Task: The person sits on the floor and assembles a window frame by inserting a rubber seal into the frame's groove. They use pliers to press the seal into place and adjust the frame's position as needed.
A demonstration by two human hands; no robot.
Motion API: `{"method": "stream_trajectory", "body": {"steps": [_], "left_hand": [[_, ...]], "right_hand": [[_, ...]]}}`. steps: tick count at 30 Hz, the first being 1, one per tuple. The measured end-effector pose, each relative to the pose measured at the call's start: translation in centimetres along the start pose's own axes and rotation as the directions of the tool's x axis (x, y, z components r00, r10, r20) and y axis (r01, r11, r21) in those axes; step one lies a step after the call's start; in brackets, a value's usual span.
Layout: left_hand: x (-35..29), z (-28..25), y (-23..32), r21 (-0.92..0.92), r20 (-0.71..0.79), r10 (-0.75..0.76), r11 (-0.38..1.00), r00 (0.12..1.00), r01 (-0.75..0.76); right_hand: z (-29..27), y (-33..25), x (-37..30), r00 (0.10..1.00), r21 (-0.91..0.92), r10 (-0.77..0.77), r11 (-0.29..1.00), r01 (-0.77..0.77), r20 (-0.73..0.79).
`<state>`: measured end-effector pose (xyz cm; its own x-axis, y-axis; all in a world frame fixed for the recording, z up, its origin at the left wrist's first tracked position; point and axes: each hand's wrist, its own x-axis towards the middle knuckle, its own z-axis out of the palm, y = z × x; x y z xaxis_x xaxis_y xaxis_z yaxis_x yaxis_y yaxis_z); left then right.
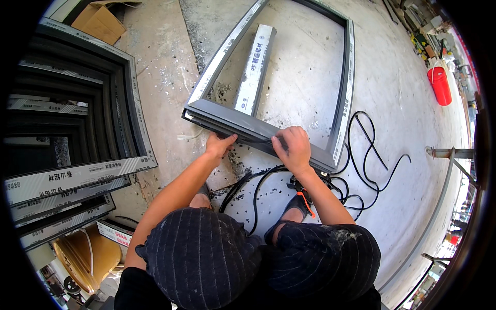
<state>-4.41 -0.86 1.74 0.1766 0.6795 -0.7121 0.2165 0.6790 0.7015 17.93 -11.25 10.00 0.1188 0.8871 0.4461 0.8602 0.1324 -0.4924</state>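
A grey metal window frame (227, 114), partly covered with white protective film, lies tilted before me on the floor. Along its near rail runs a thin black rubber sealing strip (253, 140). My left hand (221, 145) pinches the strip at the rail's outer edge, thumb and fingers together. To its right, my right hand (293, 147) is closed, with thumb and curled fingers pressing the strip at the rail. More of the black strip lies in loose loops (256, 194) below my hands and out to the right. A cutter with an orange handle (306, 202) rests by my foot.
Inside the frame stands a film-wrapped profile block (256, 72). Stacked dark frames (135, 103) rise close on my left, with a cardboard box (101, 25) behind. A red bucket (439, 87) and a metal post (452, 153) stand at right. Black scraps litter the floor.
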Motion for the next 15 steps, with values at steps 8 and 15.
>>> {"method": "stream_trajectory", "body": {"steps": [8,15], "left_hand": [[-0.63,0.04,0.05,-0.037,0.026,-0.033,0.999,0.999,0.034],[-0.26,0.48,0.17,-0.004,0.013,0.027,1.0,1.0,-0.027]], "right_hand": [[0.23,0.31,-0.11,1.0,-0.002,0.008,1.0,-0.008,-0.01],[0.37,0.27,-0.21,1.0,-0.016,0.014,1.0,-0.014,-0.004]]}}
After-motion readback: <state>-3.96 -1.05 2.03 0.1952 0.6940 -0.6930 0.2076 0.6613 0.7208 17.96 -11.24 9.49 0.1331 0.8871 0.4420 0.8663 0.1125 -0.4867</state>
